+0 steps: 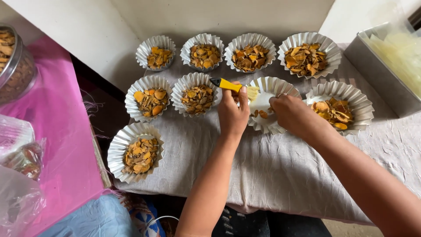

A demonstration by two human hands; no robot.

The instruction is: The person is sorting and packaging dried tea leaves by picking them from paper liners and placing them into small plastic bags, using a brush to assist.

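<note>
Brush (234,87) with a yellow handle and pale bristles is being held in the left hand (232,115), fingers closed tight round the handle, bristles lying over the near-empty fluted foil cup (280,87) in the middle row on the bench (280,166). That cup is being steadied by the right hand (293,115), its grip curled on the near rim; how far the fingers are closed cannot be told. A few orange dried slices (259,113) are being left inside the cup, between the two hands. Eight other foil cups of dried slices are being shown around it: four in the back row (250,58), two to the left (197,97), one to the right (337,110), one nearer at the left (139,154). The bench is being covered by a grey cloth. A metal tray (377,74) is sitting at the far right, a jar (15,66) on a pink sheet (61,131) at the left.
</note>
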